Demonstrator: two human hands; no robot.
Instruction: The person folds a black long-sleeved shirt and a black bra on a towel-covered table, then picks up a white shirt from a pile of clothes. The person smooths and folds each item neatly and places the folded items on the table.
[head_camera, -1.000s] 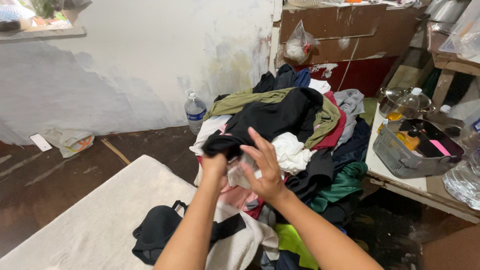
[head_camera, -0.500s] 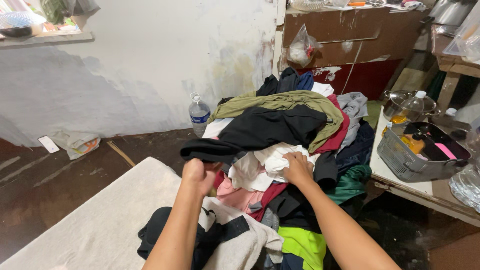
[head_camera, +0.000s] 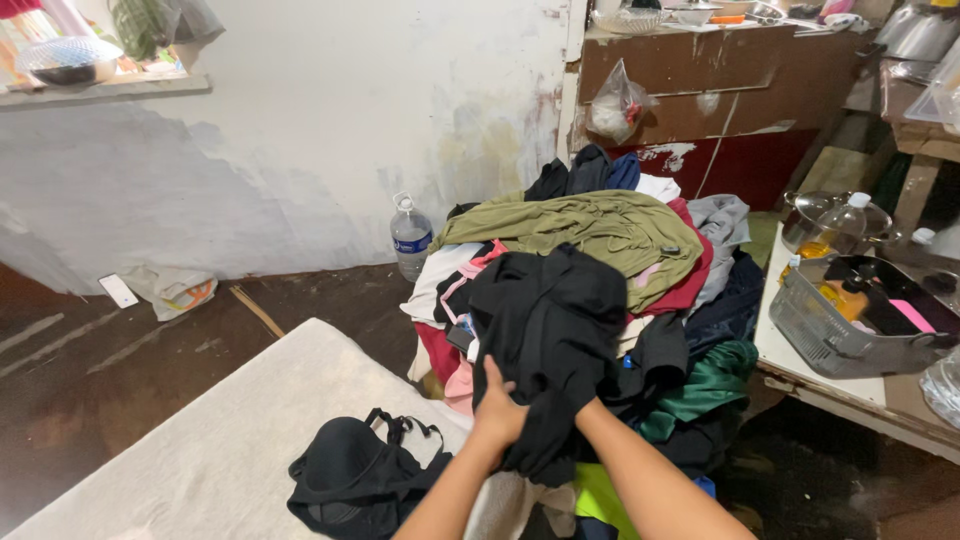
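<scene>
- While my left hand (head_camera: 497, 412) grips the black garment (head_camera: 548, 340), my right hand is buried in its folds; I cannot tell its grip.
- Left of my hands, white mat (head_camera: 200, 450) offers open room; table edge (head_camera: 800, 385) bounds right.

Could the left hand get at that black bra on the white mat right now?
Probably yes. The left hand grips the black garment, but the black bra lies uncovered on the white mat just left of it, with nothing between.

left hand (head_camera: 497, 412): forearm raised, grip closed | right hand: hidden, forearm (head_camera: 640, 470) angled up beside left
</scene>
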